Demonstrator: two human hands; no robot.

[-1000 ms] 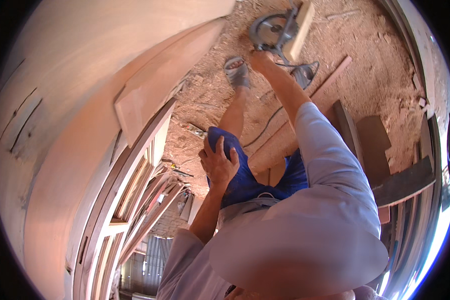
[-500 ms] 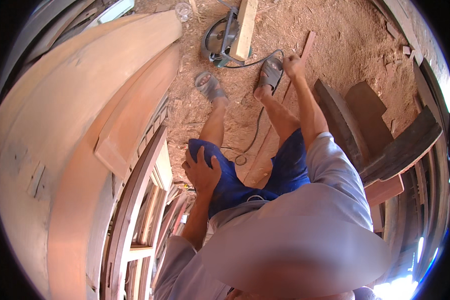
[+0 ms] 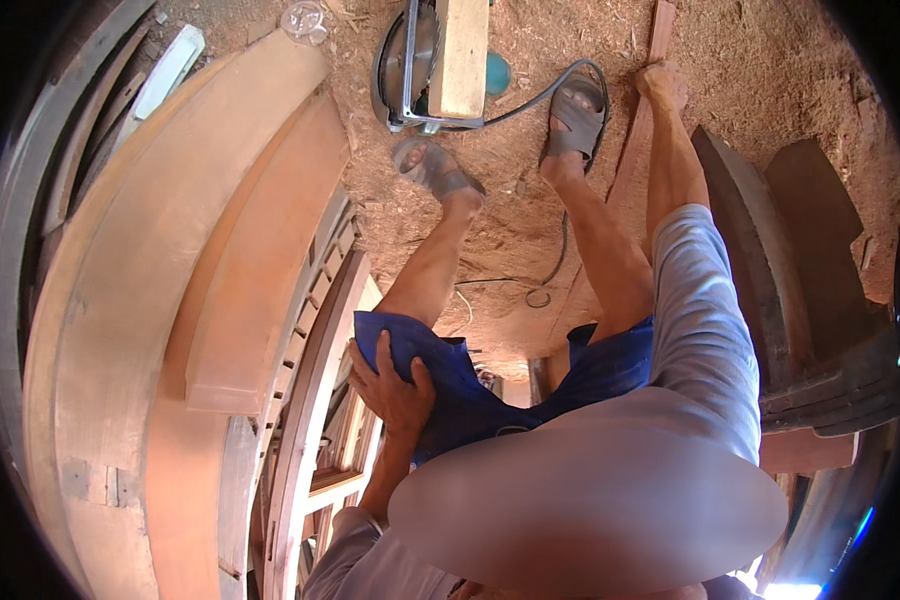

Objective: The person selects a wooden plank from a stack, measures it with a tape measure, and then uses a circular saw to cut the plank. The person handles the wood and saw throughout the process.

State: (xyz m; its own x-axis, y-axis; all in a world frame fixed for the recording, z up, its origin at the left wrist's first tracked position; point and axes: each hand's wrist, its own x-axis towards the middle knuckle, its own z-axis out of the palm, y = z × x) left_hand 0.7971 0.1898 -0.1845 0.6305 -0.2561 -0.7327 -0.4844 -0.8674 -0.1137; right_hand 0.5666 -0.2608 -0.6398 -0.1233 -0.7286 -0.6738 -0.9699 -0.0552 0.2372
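My right hand [image 3: 663,86] is closed round a long, thin reddish wooden strip [image 3: 634,148], low over the sawdust at the upper right. The strip runs slantwise past my right foot; part of it is hidden behind my leg. My left hand [image 3: 395,388] rests on my left thigh over the blue shorts [image 3: 610,362], its fingers spread and holding nothing. Beyond my sandalled feet stands a circular saw [image 3: 398,75] with a pale squared timber [image 3: 460,65] lying against or over it. Its black cable [image 3: 540,97] loops around my right sandal [image 3: 577,108].
Large curved wooden panels [image 3: 135,290] fill the left side, with slatted wooden frames [image 3: 295,440] beside them. Dark wooden boards [image 3: 760,240] stand at the right. A clear plastic cup [image 3: 304,22] lies at the far left. Sawdust and chips cover the ground [image 3: 510,215].
The view has shifted, so the saw and feet sit higher in the picture. My right hand, still on the strip, is farther out and to the right. My left hand stays on my thigh.
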